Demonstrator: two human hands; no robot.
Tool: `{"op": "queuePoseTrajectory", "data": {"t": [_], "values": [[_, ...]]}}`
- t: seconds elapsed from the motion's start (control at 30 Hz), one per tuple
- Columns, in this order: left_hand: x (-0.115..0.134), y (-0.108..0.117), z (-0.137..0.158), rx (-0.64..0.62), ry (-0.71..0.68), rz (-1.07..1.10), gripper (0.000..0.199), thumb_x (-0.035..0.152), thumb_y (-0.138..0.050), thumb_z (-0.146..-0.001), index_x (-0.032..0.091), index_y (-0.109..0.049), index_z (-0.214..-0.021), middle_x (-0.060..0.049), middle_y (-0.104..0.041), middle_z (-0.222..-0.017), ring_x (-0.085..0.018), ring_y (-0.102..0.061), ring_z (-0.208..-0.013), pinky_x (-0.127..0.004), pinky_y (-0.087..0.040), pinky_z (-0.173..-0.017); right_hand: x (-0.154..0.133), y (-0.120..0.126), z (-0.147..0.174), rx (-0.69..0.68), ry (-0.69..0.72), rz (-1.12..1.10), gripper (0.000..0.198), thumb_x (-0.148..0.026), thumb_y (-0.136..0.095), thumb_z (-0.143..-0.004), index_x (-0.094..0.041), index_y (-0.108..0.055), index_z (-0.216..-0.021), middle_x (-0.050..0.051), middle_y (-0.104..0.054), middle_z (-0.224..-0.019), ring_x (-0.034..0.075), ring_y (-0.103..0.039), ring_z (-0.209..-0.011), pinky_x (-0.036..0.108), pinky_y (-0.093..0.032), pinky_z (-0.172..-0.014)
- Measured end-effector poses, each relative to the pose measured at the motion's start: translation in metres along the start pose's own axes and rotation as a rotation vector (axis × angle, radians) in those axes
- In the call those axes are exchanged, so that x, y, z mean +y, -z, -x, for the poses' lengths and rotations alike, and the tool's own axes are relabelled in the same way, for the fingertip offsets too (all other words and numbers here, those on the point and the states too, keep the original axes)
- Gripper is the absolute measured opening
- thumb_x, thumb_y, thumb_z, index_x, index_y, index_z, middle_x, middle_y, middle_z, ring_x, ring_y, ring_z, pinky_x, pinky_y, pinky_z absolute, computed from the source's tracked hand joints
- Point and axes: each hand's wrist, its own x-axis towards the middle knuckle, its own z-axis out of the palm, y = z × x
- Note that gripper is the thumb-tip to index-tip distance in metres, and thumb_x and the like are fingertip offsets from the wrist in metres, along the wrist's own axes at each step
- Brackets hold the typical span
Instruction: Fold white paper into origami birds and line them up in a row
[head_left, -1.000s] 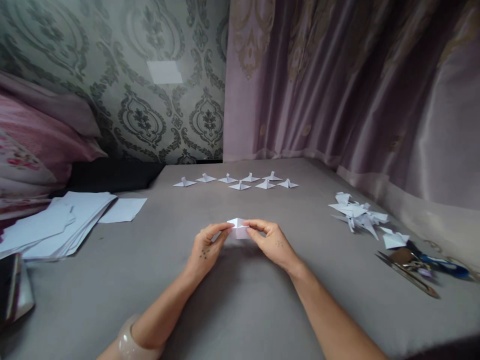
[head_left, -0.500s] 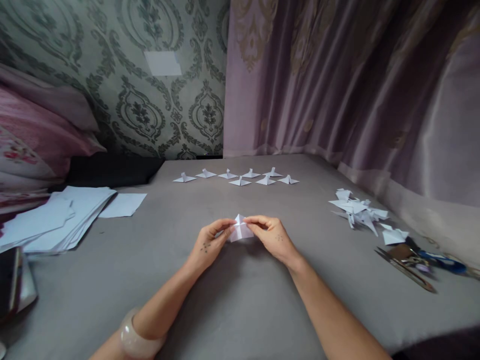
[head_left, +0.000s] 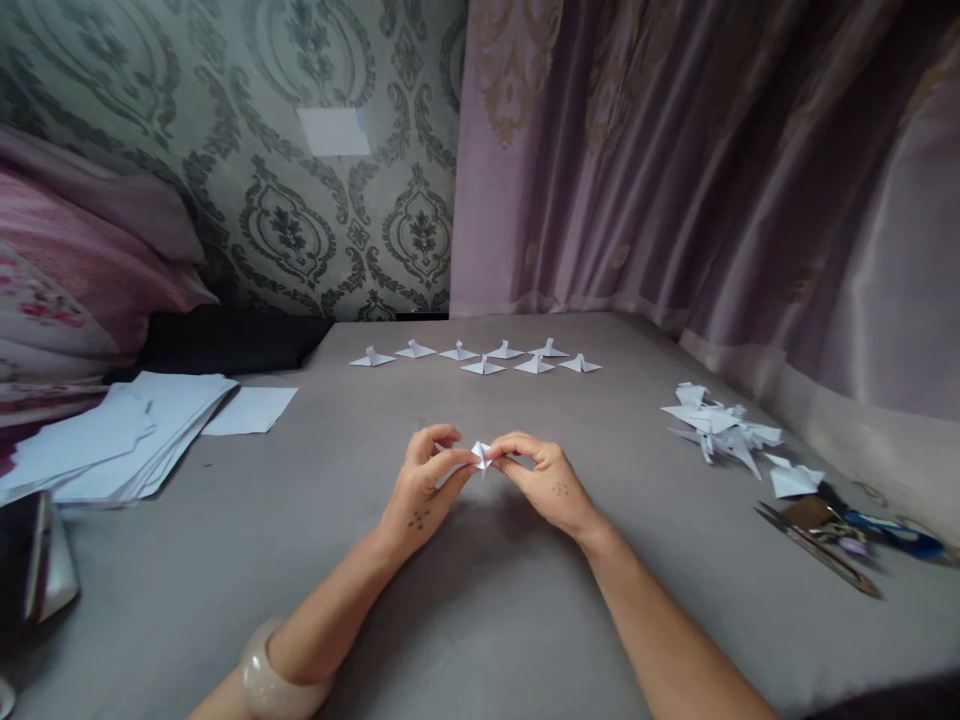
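A small folded piece of white paper (head_left: 481, 456) is pinched between my two hands, above the grey cloth surface. My left hand (head_left: 429, 482) grips its left side with fingertips, the index finger partly raised and curled. From the right, my right hand (head_left: 541, 474) closes thumb and fingers on the other edge. Part of the paper is hidden behind the fingertips. Beyond the hands, several folded white paper figures (head_left: 484, 366) stand in two rows on the grey surface.
At the left lie a stack of white paper sheets (head_left: 142, 440), a single sheet (head_left: 251, 410) and a phone-like dark object (head_left: 22, 560). On the right are a heap of folded paper pieces (head_left: 724, 425), scissors (head_left: 817, 550) and a blue-handled tool (head_left: 896, 532). A curtain (head_left: 570, 200) hangs behind.
The paper between my hands has gone from a wider, opened shape to a smaller, narrow one. My left fingers have shifted, with upper fingers lifted off it. The view has moved slightly.
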Motion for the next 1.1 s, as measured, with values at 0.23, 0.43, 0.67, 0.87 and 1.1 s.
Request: {"op": "queuePoseTrajectory", "data": {"t": [0.23, 0.43, 0.67, 0.87, 1.1], "values": [[0.005, 0.009, -0.004, -0.189, 0.051, 0.239, 0.009, 0.024, -0.060, -0.084, 0.022, -0.068, -0.085, -0.009, -0.064, -0.114, -0.023, -0.051, -0.114, -0.040, -0.036, -0.100, -0.002, 0.009, 0.001, -0.152, -0.141, 0.007, 0.015, -0.026, -0.060, -0.080, -0.023, -0.069, -0.092, 0.001, -0.067, -0.088, 0.016, -0.060, -0.088, 0.031, -0.044, -0.085], [0.009, 0.009, -0.006, -0.228, 0.291, 0.567, 0.010, 0.026, -0.066, -0.079, 0.018, -0.067, -0.076, -0.005, -0.063, -0.090, -0.016, -0.060, -0.086, -0.030, -0.043, -0.086, -0.003, 0.012, 0.001, -0.178, -0.130, -0.014, 0.010, -0.029, -0.065, -0.077, -0.021, -0.069, -0.080, 0.001, -0.063, -0.089, 0.014, -0.059, -0.081, 0.028, -0.045, -0.079], [0.012, -0.003, -0.006, -0.126, 0.634, 0.933, 0.017, 0.029, -0.073, -0.072, 0.014, -0.066, -0.071, -0.004, -0.064, -0.077, -0.015, -0.060, -0.076, -0.029, -0.047, -0.077, -0.003, 0.004, 0.001, -0.120, -0.263, -0.290, 0.020, -0.038, -0.067, -0.076, -0.019, -0.066, -0.083, 0.001, -0.066, -0.082, 0.014, -0.062, -0.080, 0.028, -0.048, -0.078], [0.006, -0.010, -0.003, -0.062, 0.849, 1.076, 0.022, 0.032, -0.075, -0.070, 0.013, -0.064, -0.069, -0.004, -0.066, -0.071, -0.013, -0.062, -0.069, -0.027, -0.048, -0.071, 0.003, -0.005, 0.002, -0.020, -0.269, -0.335, 0.018, -0.032, -0.069, -0.073, -0.020, -0.063, -0.085, -0.001, -0.065, -0.077, 0.013, -0.062, -0.077, 0.027, -0.050, -0.076], [0.006, -0.014, -0.001, -0.041, 0.873, 1.098, 0.029, 0.033, -0.077, -0.067, 0.013, -0.056, -0.061, -0.001, -0.063, -0.071, -0.010, -0.057, -0.064, -0.022, -0.045, -0.062, 0.002, -0.013, 0.003, -0.042, -0.264, -0.255, 0.014, -0.029, -0.067, -0.072, -0.019, -0.065, -0.081, 0.001, -0.068, -0.079, 0.014, -0.064, -0.077, 0.029, -0.049, -0.078]]}}
